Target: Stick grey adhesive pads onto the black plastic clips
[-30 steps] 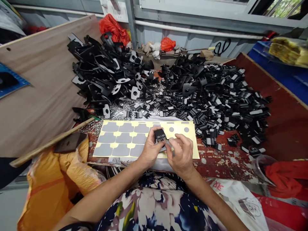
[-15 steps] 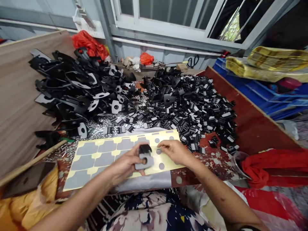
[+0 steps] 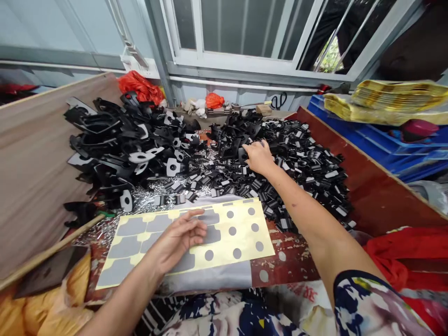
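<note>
My left hand (image 3: 184, 235) hovers over a pale yellow backing sheet (image 3: 224, 249) of grey stickers, fingers loosely curled and apart, holding nothing. Large shaped stickers (image 3: 124, 246) fill the left part of the sheet; round grey stickers (image 3: 237, 253) dot its right part. Reaching forward, my right hand (image 3: 259, 156) has its thumb and fingers closed around the edge of a black plastic part (image 3: 241, 155) with a hole. That part lies in the heap of black parts; the fingertips are partly hidden.
Larger black parts with grey faces (image 3: 105, 135) are heaped at the left against a wooden board (image 3: 35, 154). Small black clips (image 3: 297, 186) pile up at the right. Loose silvery pins (image 3: 140, 198) cover the middle. A wooden stick (image 3: 66, 240) lies front left; blue crates (image 3: 392, 149) stand right.
The black part with the grey sticker is gone from my left hand, which has drawn back slightly. My right hand has moved from the round stickers forward to the heap of black parts.
</note>
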`<state>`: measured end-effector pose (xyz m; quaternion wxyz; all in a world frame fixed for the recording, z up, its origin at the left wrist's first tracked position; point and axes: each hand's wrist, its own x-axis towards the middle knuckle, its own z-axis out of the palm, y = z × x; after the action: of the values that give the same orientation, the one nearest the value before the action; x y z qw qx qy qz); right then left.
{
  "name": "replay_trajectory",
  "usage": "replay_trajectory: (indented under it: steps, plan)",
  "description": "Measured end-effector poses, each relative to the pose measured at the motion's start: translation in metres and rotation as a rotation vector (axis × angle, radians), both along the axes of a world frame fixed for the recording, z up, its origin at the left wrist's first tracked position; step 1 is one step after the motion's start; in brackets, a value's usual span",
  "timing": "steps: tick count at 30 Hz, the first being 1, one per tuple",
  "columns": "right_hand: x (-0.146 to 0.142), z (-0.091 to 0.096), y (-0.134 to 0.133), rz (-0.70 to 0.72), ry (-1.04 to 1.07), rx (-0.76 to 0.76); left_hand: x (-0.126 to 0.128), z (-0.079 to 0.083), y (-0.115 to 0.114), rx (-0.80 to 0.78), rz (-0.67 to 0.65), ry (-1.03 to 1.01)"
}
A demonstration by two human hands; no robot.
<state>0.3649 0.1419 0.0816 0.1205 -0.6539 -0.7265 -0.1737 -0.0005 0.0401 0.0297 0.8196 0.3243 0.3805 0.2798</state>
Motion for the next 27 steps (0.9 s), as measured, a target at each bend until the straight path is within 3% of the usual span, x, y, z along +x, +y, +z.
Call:
replay_trajectory:
  steps: [3,7,9,11,13,15,18,20,24,27]
  plan:
    - [-0.010,0.006,-0.012,-0.001,-0.051,0.035,-0.004,-0.016,-0.013,-0.033,0.000,-0.059]
    - [-0.049,0.007,-0.069,0.171,0.163,0.269,-0.012,-0.008,-0.015,-0.010,-0.031,-0.137]
    - [-0.089,-0.008,-0.110,0.403,0.369,0.306,-0.011,-0.002,-0.016,-0.032,-0.082,-0.222]
    - [-0.134,-0.032,-0.149,0.656,0.527,0.213,-0.009,0.000,-0.019,-0.067,-0.133,-0.270]
    - [-0.168,-0.058,-0.178,0.731,0.641,0.055,-0.008,-0.002,-0.021,-0.062,-0.132,-0.216]
    - [-0.183,-0.078,-0.196,0.657,0.800,-0.065,-0.009,-0.005,-0.020,-0.023,-0.072,-0.105]
    - [-0.180,-0.097,-0.207,0.356,1.069,-0.105,-0.014,-0.012,-0.009,0.018,0.073,-0.017]
    - [-0.175,-0.105,-0.209,0.211,1.141,-0.123,-0.017,-0.016,0.000,0.020,0.153,0.016]
    - [-0.173,-0.115,-0.208,0.158,1.154,-0.204,-0.014,-0.024,0.012,-0.034,0.211,0.093]
    - [-0.163,-0.111,-0.208,0.186,1.224,-0.317,-0.012,-0.030,0.014,-0.036,0.221,0.071]
